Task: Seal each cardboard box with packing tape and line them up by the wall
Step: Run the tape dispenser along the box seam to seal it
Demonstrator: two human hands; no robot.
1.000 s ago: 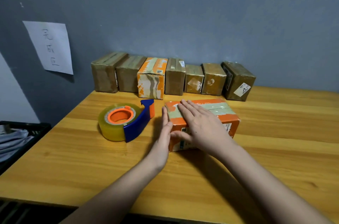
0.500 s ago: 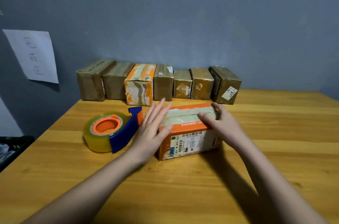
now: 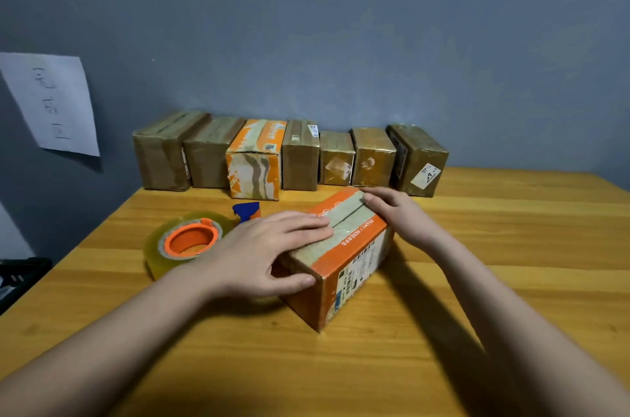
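An orange box (image 3: 344, 246) sat on the wooden table (image 3: 511, 263), turned at an angle so one corner pointed toward the near edge, with strips of tape running along its top. The left hand (image 3: 269, 251) lay flat on the box's near-left top, its fingers (image 3: 306, 227) straight and close together, the thumb pressed against the near end face. The right hand (image 3: 399, 212) rested on the far end of the box, its fingers (image 3: 373, 200) slightly bent over the top edge; how firmly they held it could not be told. Just left of the box lay a roll of clear tape (image 3: 184, 242) with an orange core in a blue dispenser (image 3: 247, 210), partly hidden behind the left hand. Along the far grey wall (image 3: 341, 41) stood a row of seven taped boxes (image 3: 289, 157), side by side. A sheet of paper (image 3: 51, 102) with handwriting hung on the wall at the left.
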